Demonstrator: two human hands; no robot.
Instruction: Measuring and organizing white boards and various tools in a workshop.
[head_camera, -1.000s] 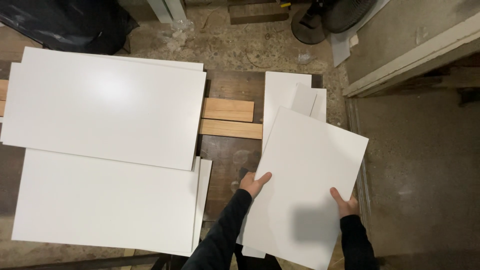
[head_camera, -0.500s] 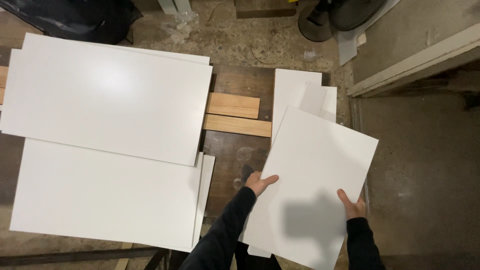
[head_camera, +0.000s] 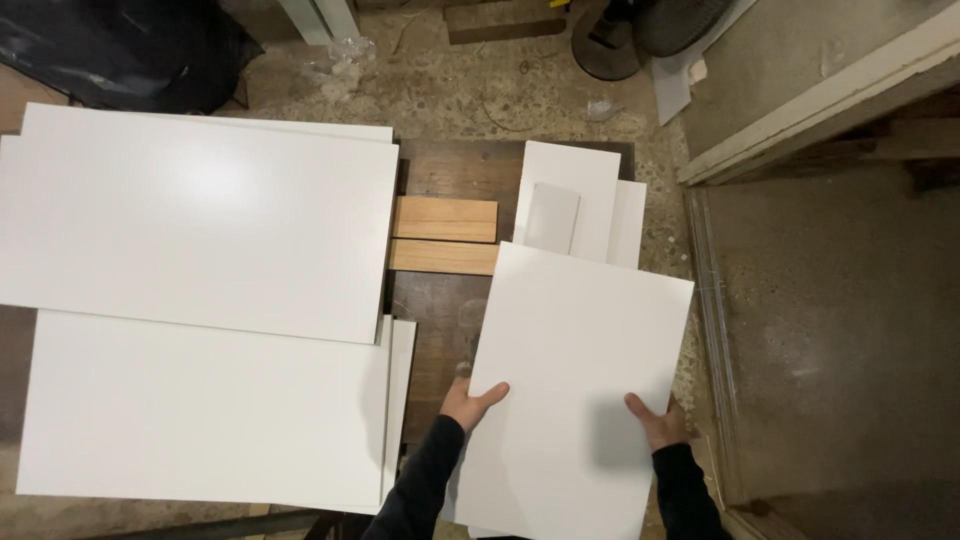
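Your left hand (head_camera: 470, 402) and right hand (head_camera: 655, 422) kept gripping the white panel (head_camera: 580, 385); it shifted slightly nearer, off the far stacked panels (head_camera: 570, 195).

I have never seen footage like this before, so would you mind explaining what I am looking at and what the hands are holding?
There is no machine here: a person wears a camera on the head, looking straight down at their own two bare hands. The left hand and the right hand grip the near end of a white rectangular panel, thumbs on top. Beyond it lie smaller white panels. To the left, two large white panels overlap in stacks. Between the groups, two light wooden planks rest on a dark wooden surface. A black fan base stands on the speckled floor.
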